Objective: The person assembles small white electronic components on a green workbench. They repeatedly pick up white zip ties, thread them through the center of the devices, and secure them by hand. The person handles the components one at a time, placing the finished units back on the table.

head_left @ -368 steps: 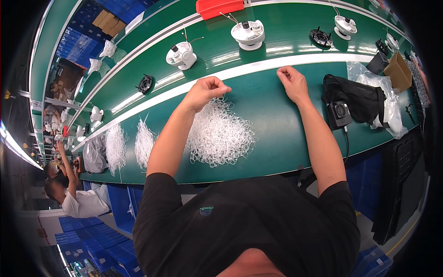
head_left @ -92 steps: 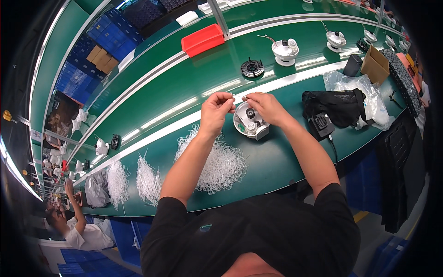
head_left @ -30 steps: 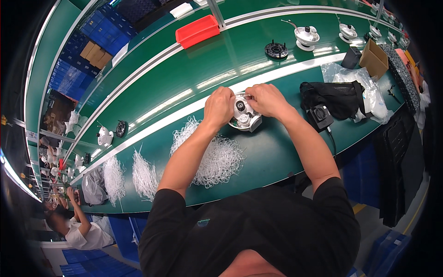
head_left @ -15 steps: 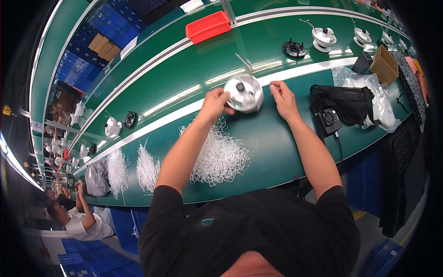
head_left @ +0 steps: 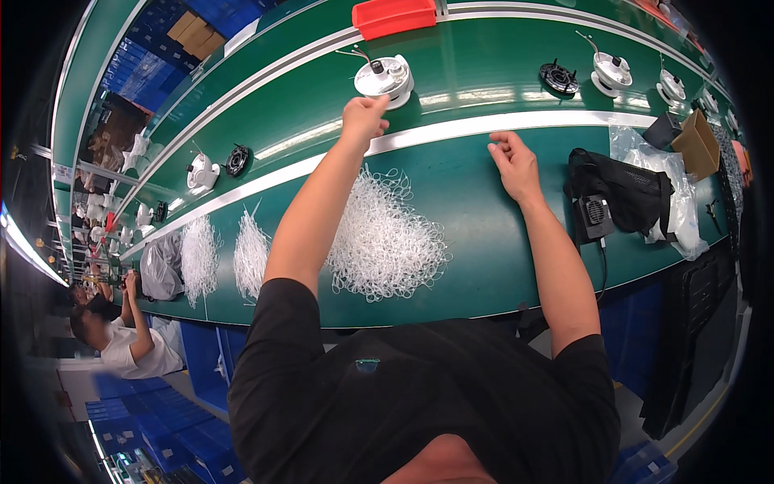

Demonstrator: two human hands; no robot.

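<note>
A: Where's the white round unit (head_left: 387, 79) compared to the hands?

B: Just past the left hand (head_left: 363, 119) — beyond its fingertips and a touch to their right. That hand's fingers are half curled by the near rim, but it's kinda blurry. Can't tell if they're touching it or pinching anything.

A: And the right hand (head_left: 516, 165)?

B: Definitely the farther one. The unit's off to its left and farther out. Fingers loosely bent, thumb apart from the forefinger, nothing visible between them.

A: Any long axis to go by?

B: Not really, it's roundish, top tipped upward. Only the thin wires (head_left: 359, 53) point anywhere — they poke out on its far left, away from both hands. The white loop-ended ties (head_left: 387, 242) are piled on the near side of the left hand.
</note>
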